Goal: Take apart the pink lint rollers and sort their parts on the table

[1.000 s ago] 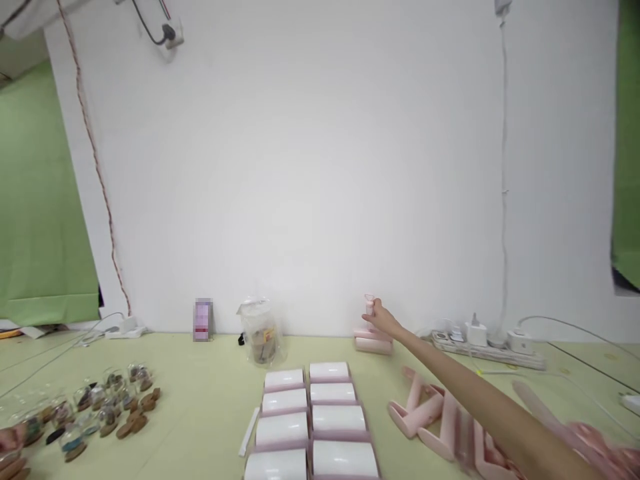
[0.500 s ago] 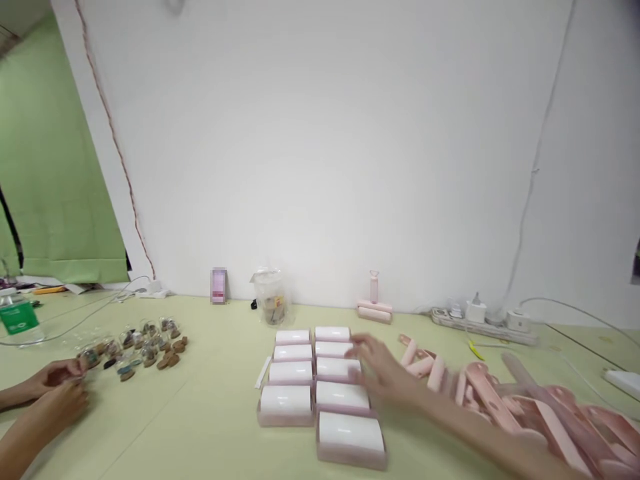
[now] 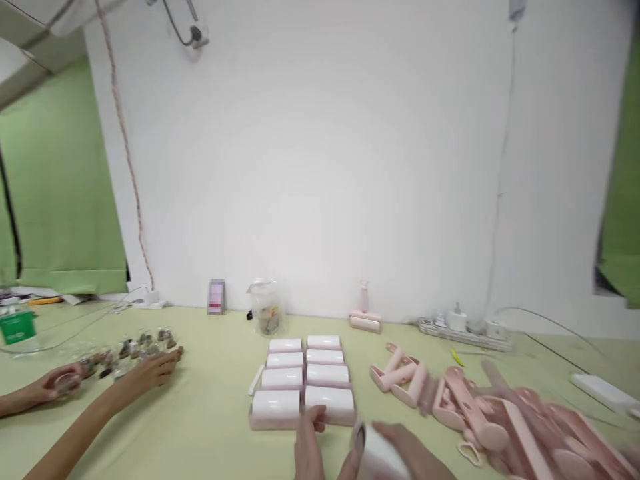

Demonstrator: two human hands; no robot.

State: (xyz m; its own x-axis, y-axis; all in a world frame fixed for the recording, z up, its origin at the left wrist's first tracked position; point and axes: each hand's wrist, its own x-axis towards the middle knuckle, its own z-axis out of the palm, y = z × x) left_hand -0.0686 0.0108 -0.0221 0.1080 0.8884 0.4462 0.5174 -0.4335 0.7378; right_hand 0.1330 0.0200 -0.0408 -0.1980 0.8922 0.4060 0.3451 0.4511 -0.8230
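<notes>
My right hand point(image 3: 417, 447) is wrapped round a white lint-roller roll point(image 3: 383, 457), tilted near the front edge of the view, with its hollow end facing left. Motion blurs both. My left hand point(image 3: 310, 447) is beside it with fingers and thumb apart; the thumb is close to the roll's end, and whether it touches I cannot tell. Just beyond my hands, white rolls in pale pink trays point(image 3: 329, 401) form two columns. A thin white strip point(image 3: 256, 380) lies left of them.
Pink roller handles and covers point(image 3: 480, 413) are heaped at right. An assembled pink roller point(image 3: 365, 321) stands by the wall, with a power strip point(image 3: 465, 335) to its right. At left, another person's hands point(image 3: 145, 377) work among small glass-like pieces. A bagged cup point(image 3: 269, 313) stands behind.
My right hand has drawn back from the right column to the front and now holds a roll. That column's nearest roll has left its place. My left hand has come into view.
</notes>
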